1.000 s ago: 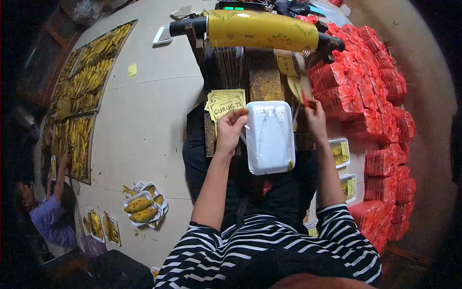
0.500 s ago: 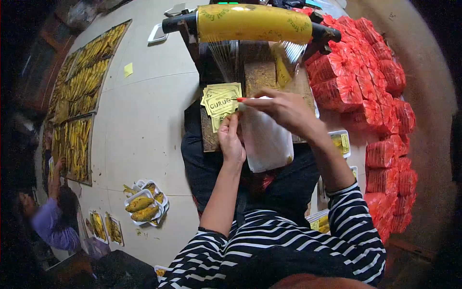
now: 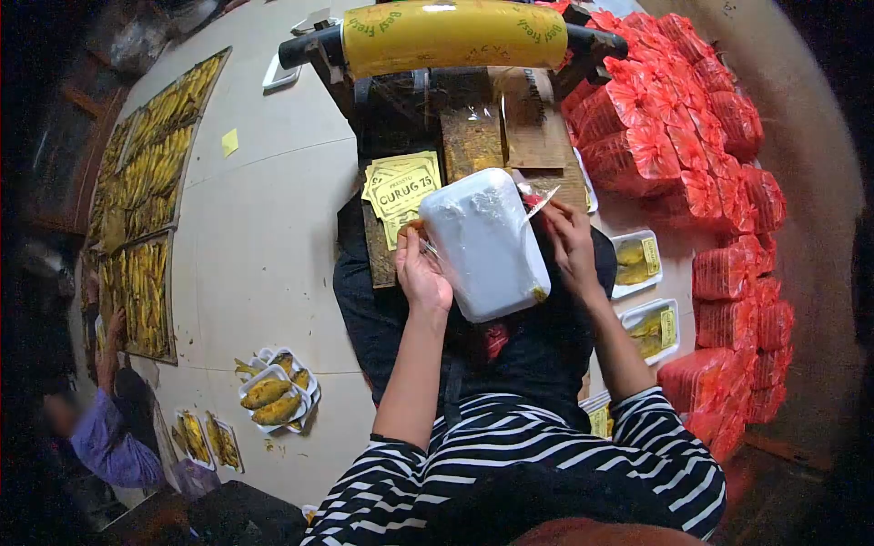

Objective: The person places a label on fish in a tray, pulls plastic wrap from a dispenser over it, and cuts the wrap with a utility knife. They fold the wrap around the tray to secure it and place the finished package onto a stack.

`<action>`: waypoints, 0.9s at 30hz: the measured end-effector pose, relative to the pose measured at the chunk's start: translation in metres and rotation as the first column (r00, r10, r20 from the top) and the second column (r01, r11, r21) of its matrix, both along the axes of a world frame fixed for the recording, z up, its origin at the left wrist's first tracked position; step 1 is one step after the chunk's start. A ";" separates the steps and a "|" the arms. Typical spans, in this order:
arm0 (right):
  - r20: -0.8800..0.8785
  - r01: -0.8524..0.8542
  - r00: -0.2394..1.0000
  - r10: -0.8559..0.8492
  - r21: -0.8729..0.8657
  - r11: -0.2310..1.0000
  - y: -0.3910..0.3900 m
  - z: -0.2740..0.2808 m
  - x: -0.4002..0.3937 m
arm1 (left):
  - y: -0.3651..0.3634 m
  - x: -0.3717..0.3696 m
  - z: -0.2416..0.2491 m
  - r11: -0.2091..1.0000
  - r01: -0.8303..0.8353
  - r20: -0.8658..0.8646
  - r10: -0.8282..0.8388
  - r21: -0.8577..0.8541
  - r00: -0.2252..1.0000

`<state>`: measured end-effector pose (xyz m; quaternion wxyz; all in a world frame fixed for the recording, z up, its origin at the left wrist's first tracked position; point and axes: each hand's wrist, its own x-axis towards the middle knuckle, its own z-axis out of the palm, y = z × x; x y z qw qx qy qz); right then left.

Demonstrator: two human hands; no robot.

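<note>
A white foam tray (image 3: pixel 485 241), underside up and wrapped in clear film, lies tilted over my lap between both hands. My left hand (image 3: pixel 421 273) is closed at the tray's left edge, thumb and fingers pinched there. Beside the opposite edge, my right hand (image 3: pixel 571 244) is closed around what looks like a small knife (image 3: pixel 543 201), with a pale, narrow blade and something red next to it. Yellow printed labels (image 3: pixel 401 187) reading "CURUG 75" lie in a pile on the wooden board, just above my left hand.
A yellow printed film roll (image 3: pixel 455 38) spans the stand ahead. Red plastic-wrapped packs (image 3: pixel 637 164) are stacked at right, near wrapped fish trays (image 3: pixel 648 332). Fish trays (image 3: pixel 273 398) sit on the floor at left. Beyond, a person in a purple sleeve (image 3: pixel 114 446) reaches toward fish racks (image 3: pixel 141 291).
My right hand has moved from above the labels to the tray's right side. My left hand has gone from the labels to the tray's left edge. The tray is now more fully in view.
</note>
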<state>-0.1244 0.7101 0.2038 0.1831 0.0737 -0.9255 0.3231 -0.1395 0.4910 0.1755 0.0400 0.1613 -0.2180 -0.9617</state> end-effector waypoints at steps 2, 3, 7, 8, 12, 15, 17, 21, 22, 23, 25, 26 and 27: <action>0.002 0.047 0.999 -0.047 -0.114 0.992 -0.011 0.001 -0.007 | 0.000 0.001 -0.003 0.999 -0.007 -0.002 0.007 -0.037 1.000; 0.107 0.052 0.994 -0.025 -0.265 0.963 -0.013 0.005 -0.013 | -0.001 0.003 -0.004 0.999 0.012 0.000 -0.012 -0.053 1.000; -0.173 -0.296 0.934 0.312 0.114 0.948 -0.034 0.040 -0.050 | 0.003 0.001 0.018 0.954 0.097 -0.028 -0.109 -0.283 0.994; -0.014 -0.371 0.923 0.385 0.234 0.899 -0.047 0.052 -0.059 | 0.004 0.004 0.024 0.917 0.117 -0.027 -0.138 -0.382 0.990; -0.090 -0.555 0.818 0.569 0.138 0.820 -0.108 0.022 -0.103 | 0.003 0.000 0.023 0.882 0.061 -0.133 -0.138 -0.467 0.981; 0.036 -0.512 0.858 0.512 0.128 0.849 -0.104 0.034 -0.098 | 0.001 0.003 0.034 0.822 0.047 -0.085 -0.116 -0.568 0.990; 0.081 -0.337 0.941 0.327 0.165 0.927 -0.076 0.041 -0.070 | 0.006 0.008 0.064 0.860 0.070 -0.109 -0.144 -0.505 0.984; -0.168 -0.353 0.932 0.320 -0.230 0.907 -0.036 0.056 0.028 | 0.050 0.049 0.116 0.814 0.190 -0.371 -0.440 -0.548 0.818; -0.077 -0.221 0.975 0.207 -0.375 0.900 -0.027 0.056 0.055 | 0.068 0.068 0.121 0.754 0.238 -0.390 -0.550 -0.613 0.739; 0.011 -0.080 0.995 0.099 -0.508 0.858 -0.015 0.054 0.081 | 0.085 0.085 0.121 0.690 0.266 -0.410 -0.647 -0.673 0.643; 0.204 0.230 0.972 -0.120 -0.692 0.684 0.020 0.031 0.131 | 0.113 0.111 0.108 0.495 0.447 -0.353 -0.861 -0.745 0.365; 0.295 0.434 0.897 -0.330 -0.737 0.518 0.030 0.019 0.156 | 0.124 0.119 0.108 0.400 0.404 -0.313 -0.912 -0.822 0.267; 0.399 0.581 0.775 -0.491 -0.755 0.304 0.038 0.008 0.181 | 0.133 0.125 0.108 0.307 0.339 -0.260 -0.949 -0.889 0.179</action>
